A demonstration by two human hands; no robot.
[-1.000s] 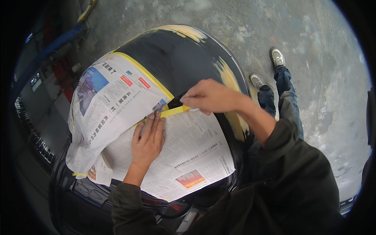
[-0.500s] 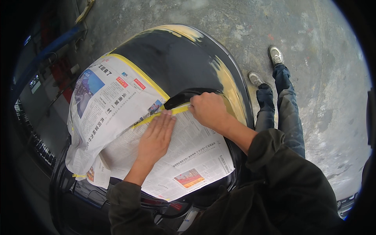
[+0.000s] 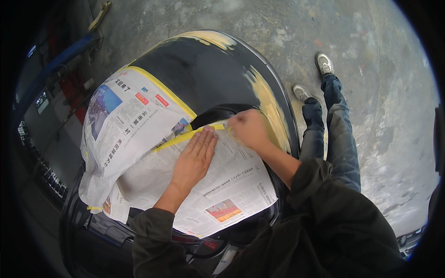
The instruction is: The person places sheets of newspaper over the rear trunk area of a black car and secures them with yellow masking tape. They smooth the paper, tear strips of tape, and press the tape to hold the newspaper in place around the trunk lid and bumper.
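Observation:
A sheet of newspaper (image 3: 232, 171) covers the near part of a dark car body panel (image 3: 199, 74). Yellow masking tape (image 3: 174, 141) runs along the sheet's upper edge, beside a black recessed part (image 3: 215, 113). My left hand (image 3: 192, 160) lies flat on the paper, its fingertips on the tape. At the tape's right end, my right hand (image 3: 252, 132) is closed and slightly blurred, with the tape pinched in its fingers. A second newspaper sheet (image 3: 134, 106) covers the left side, edged with more yellow tape (image 3: 164, 90).
Tan filler patches (image 3: 266, 95) show along the panel's right and far edges. Another person's legs (image 3: 338, 123) and shoes stand on the concrete floor (image 3: 296, 28) at the right. A blue bar (image 3: 72, 51) crosses the upper left. Dark car parts (image 3: 102, 241) lie below the paper.
My left hand has slid right along the taped edge, its fingers still flat. My right hand has shifted slightly right and is now blurred by motion.

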